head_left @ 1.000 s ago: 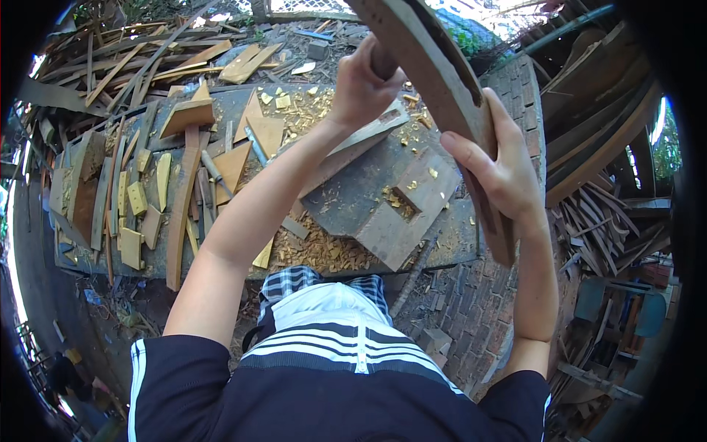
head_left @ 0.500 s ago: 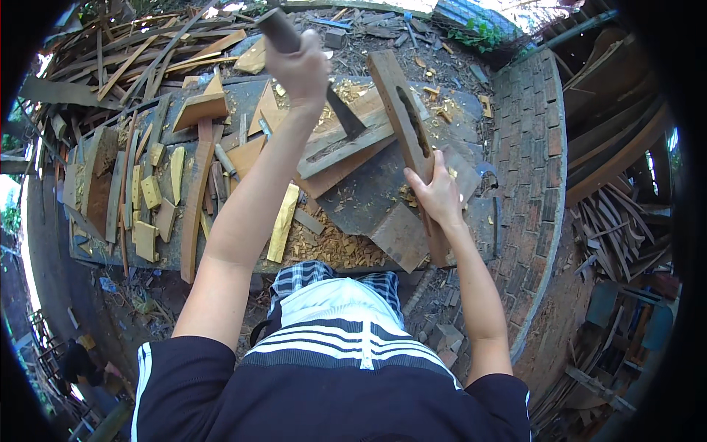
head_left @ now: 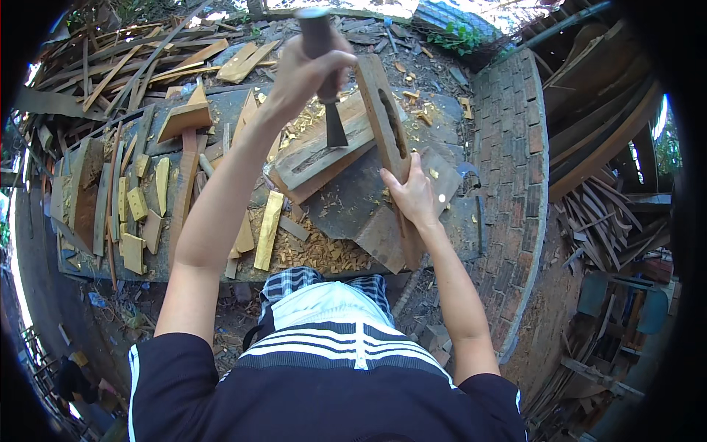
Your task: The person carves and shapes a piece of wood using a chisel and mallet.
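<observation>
My left hand is closed around the dark handle of a chisel, which stands nearly upright with its wide blade pointing down. The blade's end is over a weathered grey timber that has a narrow slot cut in it; whether they touch I cannot tell. My right hand grips a long brown wooden block with an oblong hollow in its face. This block is tilted, its far end close beside the chisel and my left hand. Beneath the grey timber lies a redder board.
Wood chips cover the near part of the dark worktable. Yellow offcuts and boards lie to the left. A brick wall runs along the right. Scrap slats are heaped at the far left.
My left hand has turned the chisel more upright and shifted it slightly right relative to the timber. The brown block's far end is now nearer the chisel. The whole view has shifted a little.
</observation>
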Motion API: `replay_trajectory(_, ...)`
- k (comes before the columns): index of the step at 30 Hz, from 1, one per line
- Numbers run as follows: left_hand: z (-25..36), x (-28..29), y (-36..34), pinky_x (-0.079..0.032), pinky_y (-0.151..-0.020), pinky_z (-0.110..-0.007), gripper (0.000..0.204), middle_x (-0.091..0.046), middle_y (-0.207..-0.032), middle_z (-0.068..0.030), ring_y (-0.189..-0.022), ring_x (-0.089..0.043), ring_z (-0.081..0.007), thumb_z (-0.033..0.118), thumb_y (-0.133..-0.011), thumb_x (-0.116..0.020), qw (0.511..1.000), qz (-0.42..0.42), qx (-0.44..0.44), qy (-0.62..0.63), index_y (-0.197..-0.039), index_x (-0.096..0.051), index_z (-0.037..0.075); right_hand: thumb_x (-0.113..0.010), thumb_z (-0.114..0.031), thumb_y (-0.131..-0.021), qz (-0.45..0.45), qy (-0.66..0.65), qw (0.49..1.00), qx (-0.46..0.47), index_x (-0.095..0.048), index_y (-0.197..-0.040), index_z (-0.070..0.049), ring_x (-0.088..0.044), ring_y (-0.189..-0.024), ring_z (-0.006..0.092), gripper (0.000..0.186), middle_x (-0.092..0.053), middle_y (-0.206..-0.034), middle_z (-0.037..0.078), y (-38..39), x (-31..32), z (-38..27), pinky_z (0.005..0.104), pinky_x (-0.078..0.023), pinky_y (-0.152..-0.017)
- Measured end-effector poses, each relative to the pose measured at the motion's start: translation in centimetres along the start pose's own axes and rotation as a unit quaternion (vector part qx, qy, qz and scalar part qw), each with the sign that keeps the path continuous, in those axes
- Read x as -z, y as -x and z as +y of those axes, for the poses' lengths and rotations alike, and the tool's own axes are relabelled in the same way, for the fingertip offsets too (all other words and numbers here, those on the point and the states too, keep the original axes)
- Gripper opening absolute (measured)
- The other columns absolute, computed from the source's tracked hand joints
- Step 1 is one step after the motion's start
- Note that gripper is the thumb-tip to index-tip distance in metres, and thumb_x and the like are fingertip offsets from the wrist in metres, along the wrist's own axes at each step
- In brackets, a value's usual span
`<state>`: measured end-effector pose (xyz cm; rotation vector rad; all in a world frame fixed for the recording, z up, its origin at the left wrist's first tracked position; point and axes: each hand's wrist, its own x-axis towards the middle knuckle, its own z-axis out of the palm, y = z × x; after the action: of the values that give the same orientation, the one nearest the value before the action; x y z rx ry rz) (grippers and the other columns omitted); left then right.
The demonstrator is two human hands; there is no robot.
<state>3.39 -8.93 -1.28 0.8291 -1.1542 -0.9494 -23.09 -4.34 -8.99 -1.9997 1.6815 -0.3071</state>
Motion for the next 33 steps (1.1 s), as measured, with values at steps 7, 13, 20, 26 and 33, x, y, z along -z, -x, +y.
replay_trajectory(7, 2.6, -3.8, -0.4, -0.044, -0.044, -0.021, 0.034, -0.056, -0.072, -0.0012, -0.049, -0.055, -0.0079, 0.029, -0.082, -0.078, 0.97, -0.138, -0.108, -0.166, -0.091, -0.059, 0.002, -0.066, -0.046, -0.082, -0.02, -0.019, 0.999, -0.023, -0.038, -0.133, 0.002, -0.065, -0.094, 0.0483, 0.076, -0.067, -0.094, 0.032, 0.6, -0.5, -0.7, 0.0526, -0.051, -0.084)
replay_trajectory(13, 3.3, -3.9, -0.3, -0.055, -0.054, -0.025, 0.031, -0.068, -0.079, -0.0078, -0.062, -0.068, -0.0125, 0.03, -0.092, -0.069, 0.975, -0.029, -0.149, -0.162, -0.1, -0.062, 0.0, -0.066, -0.045, -0.082, -0.011, -0.028, 0.999, -0.017, -0.041, -0.129, 0.001, -0.065, -0.092, 0.0483, 0.07, -0.067, -0.092, 0.031, 0.7, -0.1, -0.7, 0.0533, -0.052, -0.082)
replay_trajectory(20, 4.3, -5.8, -0.8, -0.048, -0.058, -0.022, 0.033, -0.059, -0.07, -0.0002, -0.06, -0.059, -0.0073, 0.035, -0.093, -0.066, 0.986, -0.117, -0.102, -0.059, -0.1, -0.062, 0.003, -0.066, -0.044, -0.082, 0.002, -0.034, 0.999, -0.013, -0.042, -0.129, 0.001, -0.066, -0.092, 0.0475, 0.069, -0.068, -0.091, 0.03, 0.8, -0.5, -0.2, 0.0526, -0.052, -0.081)
replay_trajectory(26, 3.8, -6.3, 0.2, -0.034, -0.042, -0.019, 0.025, -0.047, -0.054, 0.0043, -0.044, -0.042, -0.0031, 0.024, -0.089, -0.072, 0.999, -0.046, -0.015, 0.016, -0.077, -0.057, 0.008, -0.067, -0.044, -0.082, 0.009, -0.051, 0.999, -0.002, -0.042, -0.128, 0.001, -0.066, -0.09, 0.0471, 0.069, -0.068, -0.089, 0.029, 0.6, -0.9, 0.1, 0.0524, -0.052, -0.08)
replay_trajectory(33, 3.1, -6.6, 1.3, -0.031, -0.041, -0.019, 0.023, -0.048, -0.053, 0.0036, -0.043, -0.042, -0.0035, 0.018, -0.089, -0.071, 0.998, -0.048, -0.036, -0.007, -0.077, -0.056, 0.007, -0.067, -0.043, -0.082, 0.016, -0.05, 0.999, 0.0, -0.042, -0.127, 0.001, -0.067, -0.088, 0.0463, 0.068, -0.068, -0.087, 0.029, 1.0, -1.1, 0.4, 0.0527, -0.052, -0.078)
